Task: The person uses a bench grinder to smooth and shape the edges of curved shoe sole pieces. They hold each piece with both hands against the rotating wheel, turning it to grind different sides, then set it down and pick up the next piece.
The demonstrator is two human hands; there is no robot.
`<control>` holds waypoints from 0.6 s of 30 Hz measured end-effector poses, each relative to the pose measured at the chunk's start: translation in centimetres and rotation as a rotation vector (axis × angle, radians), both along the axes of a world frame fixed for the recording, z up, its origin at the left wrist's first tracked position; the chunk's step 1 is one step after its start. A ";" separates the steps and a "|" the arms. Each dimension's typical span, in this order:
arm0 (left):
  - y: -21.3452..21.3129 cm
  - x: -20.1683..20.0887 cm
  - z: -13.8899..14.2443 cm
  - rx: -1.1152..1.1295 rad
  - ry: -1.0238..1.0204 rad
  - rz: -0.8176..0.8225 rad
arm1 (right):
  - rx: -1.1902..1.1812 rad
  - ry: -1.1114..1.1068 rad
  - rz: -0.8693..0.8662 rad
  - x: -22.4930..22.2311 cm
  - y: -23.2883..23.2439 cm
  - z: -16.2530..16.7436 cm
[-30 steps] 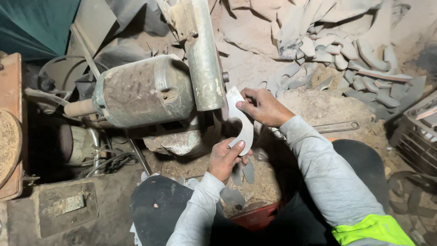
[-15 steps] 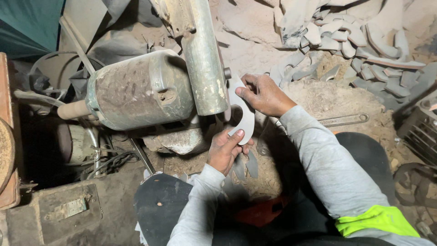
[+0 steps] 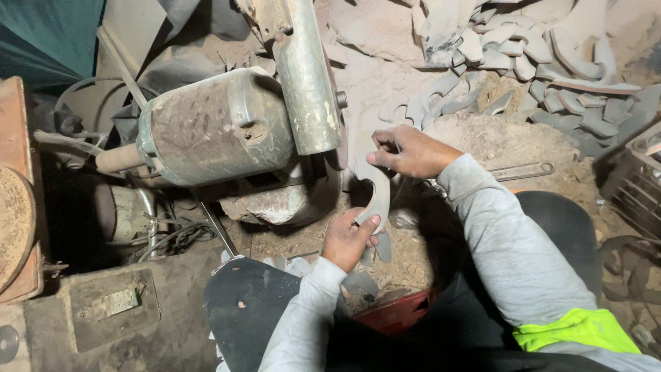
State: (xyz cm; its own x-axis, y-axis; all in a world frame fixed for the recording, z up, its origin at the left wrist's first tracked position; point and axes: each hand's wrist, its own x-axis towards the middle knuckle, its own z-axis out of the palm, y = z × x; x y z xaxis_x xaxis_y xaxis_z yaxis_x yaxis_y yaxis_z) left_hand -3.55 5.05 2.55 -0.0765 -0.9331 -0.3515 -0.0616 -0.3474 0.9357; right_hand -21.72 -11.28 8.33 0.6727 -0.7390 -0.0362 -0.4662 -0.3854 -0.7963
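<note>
Large dusty grey motor housing, cylinder-shaped, rust-stained (image 3: 217,127), lies on its side left of centre. A tall grey metal guard, dust-coated (image 3: 310,76), stands against its right end, with the edge of a dark wheel just showing beside it.

Heap of curved grey metal blanks (image 3: 544,69) is piled on the dirt floor upper right; a long flat spanner (image 3: 523,170) lies below the heap. Dark wire crate (image 3: 637,182) at right edge, contents cannot be told. Red plastic tub (image 3: 396,310) sits low between the knees, mostly hidden; more grey blanks lie just above it.

Curved pale grey metal blade, crescent-shaped (image 3: 377,196), is held upright just right of the guard, near the wheel; contact with the wheel cannot be told.

Right hand (image 3: 406,151), grey sleeve, reaches in from the right, fingers curled tight around the blade's upper end.

Left hand (image 3: 348,238) comes up from below, fingers closed, thumb pressed on the blade's lower end.
</note>
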 end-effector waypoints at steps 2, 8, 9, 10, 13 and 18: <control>-0.4 0.6 0.4 -0.092 0.158 -0.057 | 0.022 -0.021 -0.063 0.4 0.0 0.3; -2.2 1.4 1.3 -0.028 0.431 -0.008 | 0.033 -0.162 -0.183 2.0 -0.7 0.0; -2.5 1.5 1.2 -0.023 0.470 -0.007 | 0.031 -0.158 -0.184 2.1 -0.9 -0.2; -2.7 1.7 1.1 -0.024 0.433 -0.011 | 0.027 -0.155 -0.186 2.2 -1.2 -0.3; -3.1 1.7 0.0 -0.048 0.261 -0.034 | 0.021 -0.107 -0.147 1.5 -1.5 -0.7; -2.7 -1.1 -3.0 0.002 -0.035 -0.091 | -0.081 -0.114 0.017 -0.2 -0.7 -0.2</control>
